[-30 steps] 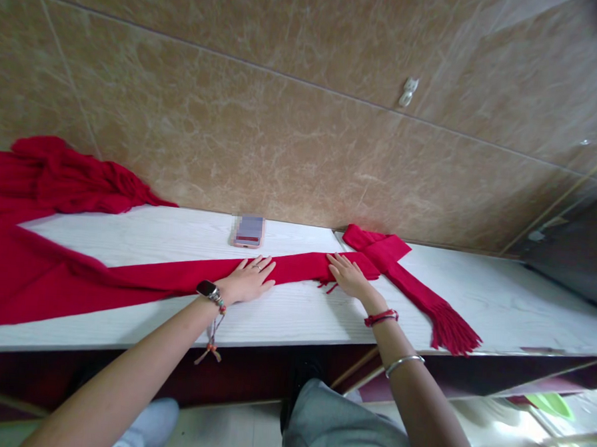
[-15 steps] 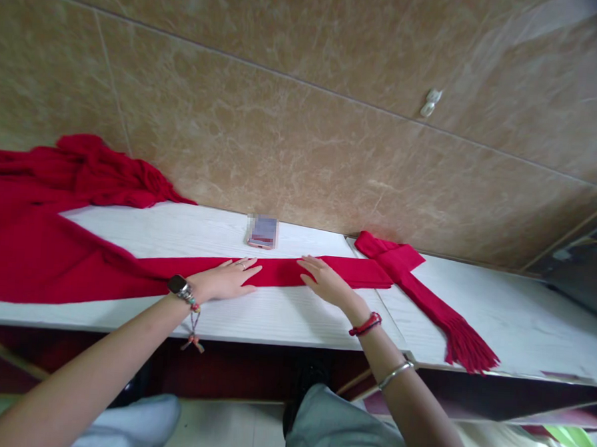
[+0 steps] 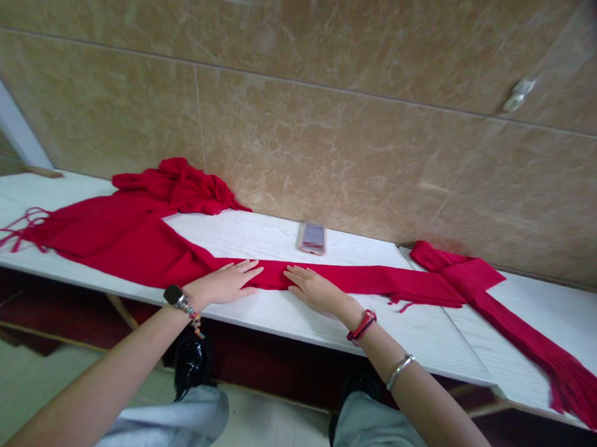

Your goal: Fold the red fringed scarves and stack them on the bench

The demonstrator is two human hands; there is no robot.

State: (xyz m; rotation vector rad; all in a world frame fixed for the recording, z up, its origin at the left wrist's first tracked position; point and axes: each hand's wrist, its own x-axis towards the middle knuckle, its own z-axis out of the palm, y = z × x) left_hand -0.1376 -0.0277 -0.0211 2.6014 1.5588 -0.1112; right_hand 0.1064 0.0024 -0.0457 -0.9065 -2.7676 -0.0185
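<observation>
A long red scarf (image 3: 365,279) lies along the white surface, flattened into a narrow band in the middle and spread wide at its left part, where loose fringe strands hang out. My left hand (image 3: 228,283) rests flat on the band near the point where it widens, fingers spread. On the same band, a little to the right, my right hand (image 3: 317,291) lies palm down with its fingers stretched out. Neither hand grips the cloth. Beyond the right end of the band is a folded red scarf (image 3: 513,321) with a fringed end.
Bunched red cloth (image 3: 175,184) is heaped against the tiled wall (image 3: 303,137) at the left. A phone (image 3: 312,237) lies behind the scarf. The white tabletop (image 3: 303,320) has a front edge just before my arms, with dark shelf space below.
The view has turned left, bringing the fringed left end of the scarf into sight. Both hands have slid left along the band relative to the phone, staying flat.
</observation>
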